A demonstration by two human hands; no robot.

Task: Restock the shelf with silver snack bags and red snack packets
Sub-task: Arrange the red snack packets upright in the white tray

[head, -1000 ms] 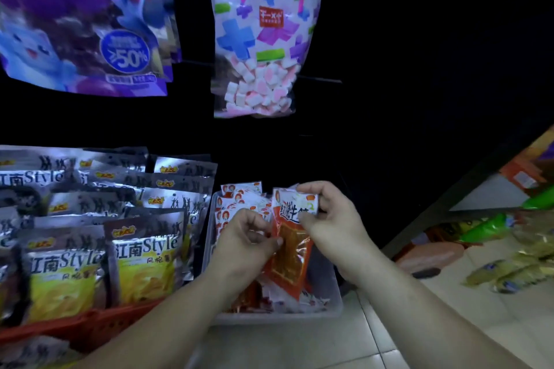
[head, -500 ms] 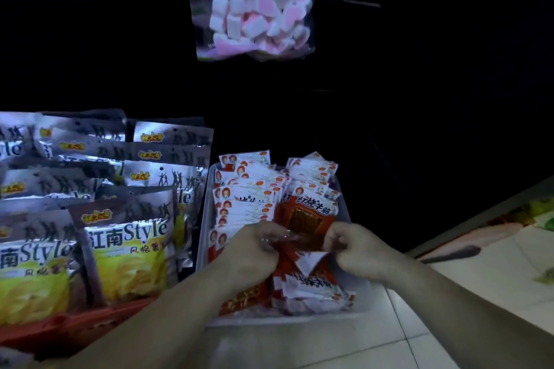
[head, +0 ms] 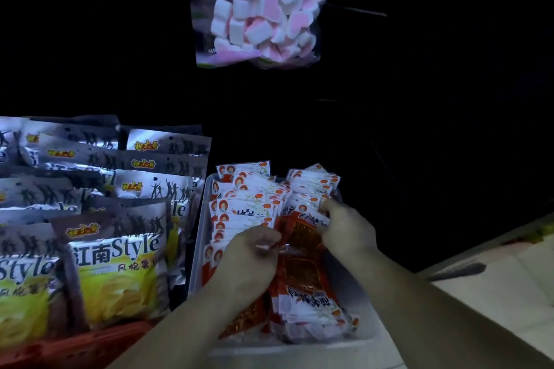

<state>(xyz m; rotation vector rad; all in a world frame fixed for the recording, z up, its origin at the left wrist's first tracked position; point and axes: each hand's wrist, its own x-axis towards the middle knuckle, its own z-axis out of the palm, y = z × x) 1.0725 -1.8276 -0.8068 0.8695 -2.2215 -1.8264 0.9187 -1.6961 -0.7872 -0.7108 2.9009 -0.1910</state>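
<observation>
Down at the fingertips, I see the left hand (head: 248, 260) pinching the near lower corner of a red snack packet (head: 302, 234) between thumb and forefinger, the other fingers curled under. The right hand (head: 347, 228) has its fingers curled close together over the packet's white top edge; I cannot tell where its thumb lies.

A second ago both hands held this packet upright above the white tray (head: 200, 237). Half a second ago it was low in the tray, with both hands pinching it near the front. Now the right hand has gone further back and sits at the right-hand row of packets (head: 313, 183), while the left has hardly shifted.

The packet's long axis runs away from me. Its white header points to the back of the shelf and its red window faces up, and it leans back on that right-hand row. The left-hand row (head: 245, 204) stands upright just beside it, headers up.

Flat packets (head: 308, 305) lie across the tray's front, just below the held one. The left-hand row fills its side up to the tray wall. On the right, the hand is near the tray's far right edge, with only darkness beyond it.

Silver snack bags (head: 120, 263) stand in a red basket (head: 75, 347) just beside the tray's left wall. A marshmallow bag (head: 260, 15) hangs well above. Pale floor tiles (head: 494, 293) show at lower right.
</observation>
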